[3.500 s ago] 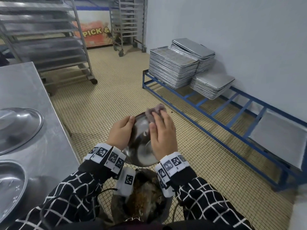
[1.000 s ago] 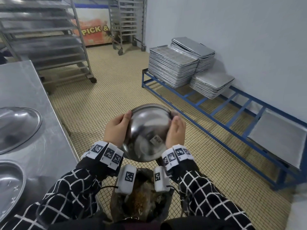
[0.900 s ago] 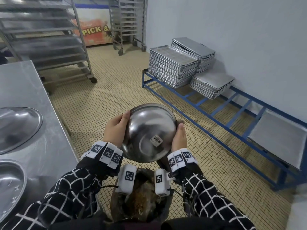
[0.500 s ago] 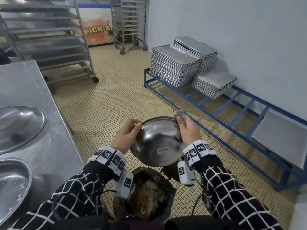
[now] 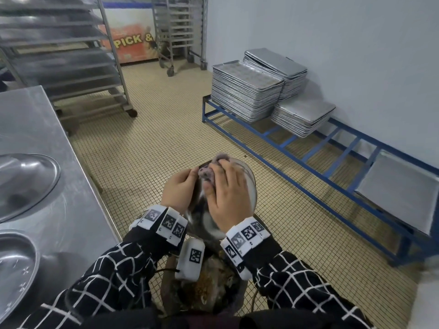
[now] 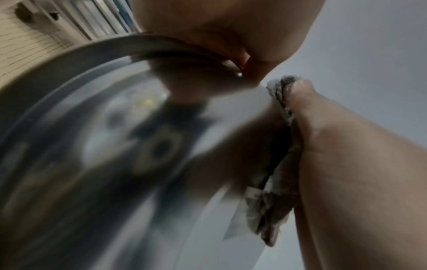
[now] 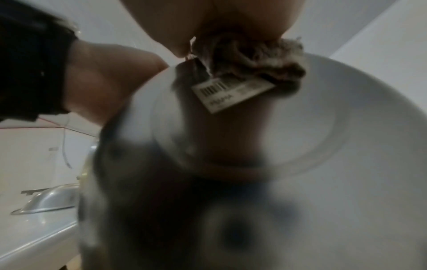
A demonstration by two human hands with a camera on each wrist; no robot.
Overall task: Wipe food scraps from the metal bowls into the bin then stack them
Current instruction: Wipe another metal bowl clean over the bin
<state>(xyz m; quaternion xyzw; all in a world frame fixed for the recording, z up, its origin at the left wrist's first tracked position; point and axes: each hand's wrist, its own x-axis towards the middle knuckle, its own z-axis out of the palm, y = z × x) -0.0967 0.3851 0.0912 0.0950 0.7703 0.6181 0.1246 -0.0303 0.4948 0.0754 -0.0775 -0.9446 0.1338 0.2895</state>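
A metal bowl [image 5: 248,184] is held tilted above the bin [image 5: 202,290], its underside turned toward me. My left hand [image 5: 180,189] grips its left rim, with the thumb [image 6: 219,27] hooked over the edge. My right hand [image 5: 225,200] holds a bunched grey cloth [image 5: 209,168] and presses it against the bowl's outside. In the right wrist view the cloth [image 7: 249,54] sits just above a barcode sticker [image 7: 231,94] on the bowl's base [image 7: 300,137]. The bowl's inside is hidden. The bin holds brown scraps.
Two more metal bowls [image 5: 23,181] [image 5: 14,269] sit on the steel table [image 5: 59,143] at my left. A blue floor rack [image 5: 297,148] with stacked trays [image 5: 247,91] runs along the right wall. Wheeled tray racks [image 5: 71,55] stand behind.
The bowl was held between both hands with its base toward me, then dipped. Now my right hand has moved from the right rim onto the base with the cloth.
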